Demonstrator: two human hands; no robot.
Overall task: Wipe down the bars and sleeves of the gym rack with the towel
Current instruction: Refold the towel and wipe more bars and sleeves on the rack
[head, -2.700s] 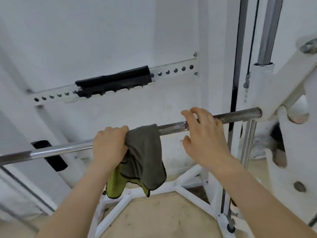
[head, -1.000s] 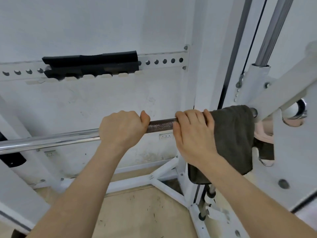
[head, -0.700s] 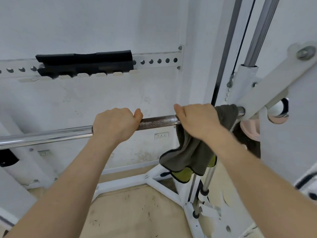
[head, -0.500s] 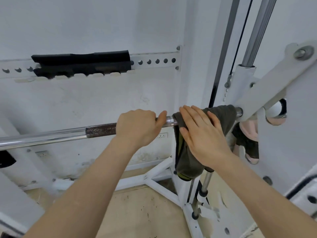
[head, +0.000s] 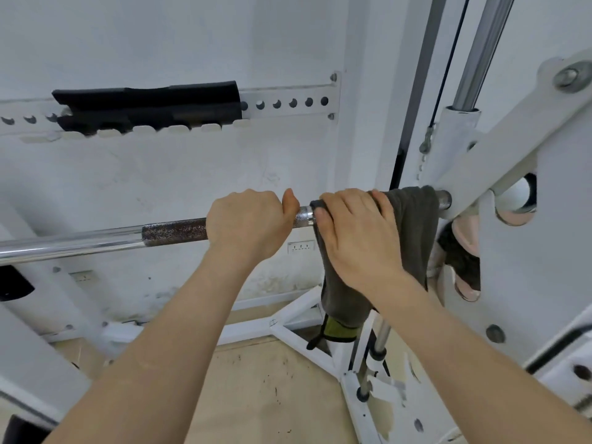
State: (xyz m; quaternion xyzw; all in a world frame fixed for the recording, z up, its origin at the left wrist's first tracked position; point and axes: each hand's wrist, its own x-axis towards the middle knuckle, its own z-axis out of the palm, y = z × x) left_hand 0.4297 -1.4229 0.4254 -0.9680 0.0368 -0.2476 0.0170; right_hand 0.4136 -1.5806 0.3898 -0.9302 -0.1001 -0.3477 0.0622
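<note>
A steel bar runs from the left edge to the white rack frame on the right; its knurled part shows just left of my left hand. My left hand grips the bar with fingers curled over it. A dark grey towel with a yellow-green underside hangs over the bar's right end, close to the frame. My right hand lies on top of the towel, fingers bent over the bar and holding the cloth against it. The bar under the towel is hidden.
A perforated white rail with a black pad is fixed to the wall above. A chrome guide rod and a black cable rise at the right. White base struts cross the beige floor below. A wall socket sits behind the bar.
The towel has passed from my left hand to my right and travelled along the bar to its right end. My left hand has slid right along the bar, close to my right hand.
</note>
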